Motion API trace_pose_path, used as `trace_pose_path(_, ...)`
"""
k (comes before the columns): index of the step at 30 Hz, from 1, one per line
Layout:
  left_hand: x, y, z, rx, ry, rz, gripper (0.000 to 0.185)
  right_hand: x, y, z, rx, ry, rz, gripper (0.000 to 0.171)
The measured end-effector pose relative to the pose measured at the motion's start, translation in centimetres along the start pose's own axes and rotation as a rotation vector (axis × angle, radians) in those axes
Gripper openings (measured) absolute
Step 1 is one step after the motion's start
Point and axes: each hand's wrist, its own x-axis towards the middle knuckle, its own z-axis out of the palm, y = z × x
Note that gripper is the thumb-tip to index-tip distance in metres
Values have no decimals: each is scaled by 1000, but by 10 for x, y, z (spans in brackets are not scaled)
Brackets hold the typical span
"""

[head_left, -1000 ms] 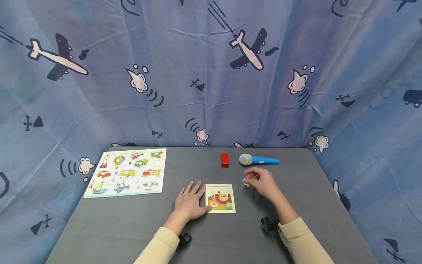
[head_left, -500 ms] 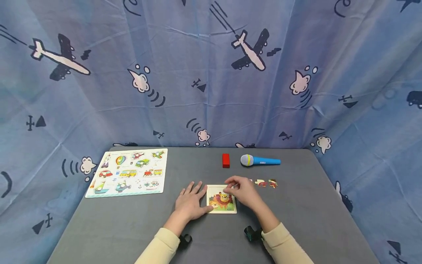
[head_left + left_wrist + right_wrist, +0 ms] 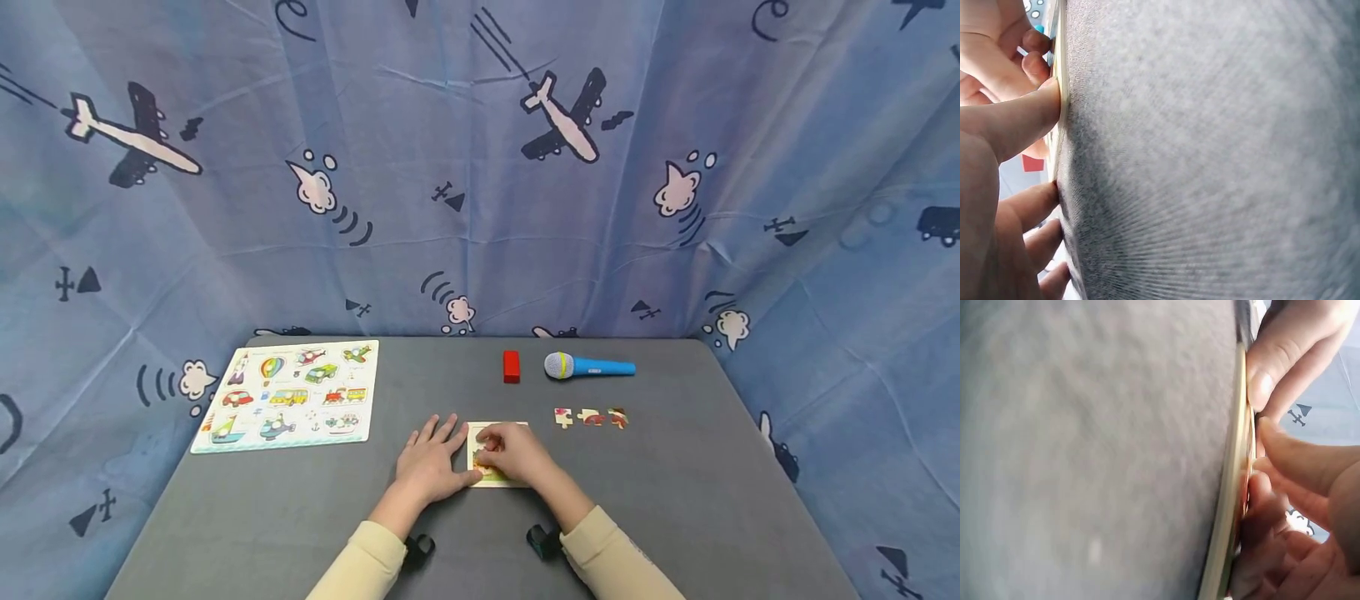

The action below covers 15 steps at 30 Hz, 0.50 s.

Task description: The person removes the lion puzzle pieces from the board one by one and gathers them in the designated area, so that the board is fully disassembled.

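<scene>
A small square lion jigsaw puzzle (image 3: 491, 479) lies in its pale frame on the grey table. My left hand (image 3: 431, 461) lies flat with fingers spread along its left side, the thumb resting on the frame's lower left edge. Over the picture, my right hand (image 3: 513, 454) has its fingers bent and fingertips down at the puzzle's left part, hiding much of it. In the right wrist view the fingertips sit close to the puzzle's face (image 3: 1249, 464); I cannot tell whether they pinch a piece. Three loose jigsaw pieces (image 3: 590, 417) lie in a row to the right.
Behind the loose pieces lie a blue toy microphone (image 3: 600, 367) and a red block (image 3: 512, 367). A large picture board of vehicles (image 3: 288, 396) is at the left of the table. A blue curtain (image 3: 480, 208) hangs behind the table's far edge.
My right hand has moved left from the loose pieces to the puzzle, then further over its left part. The row of three pieces is now uncovered. My left hand stays in place.
</scene>
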Motion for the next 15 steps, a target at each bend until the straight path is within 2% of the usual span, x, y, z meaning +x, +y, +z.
trace_pose_path(5, 0, -2, 2, 2, 8, 6, 81, 1, 0, 7, -56, 10, 3, 25)
trace_pose_path(15, -1, 0, -1, -13, -9, 2, 81, 2, -1, 7, -71, 43, 31, 25)
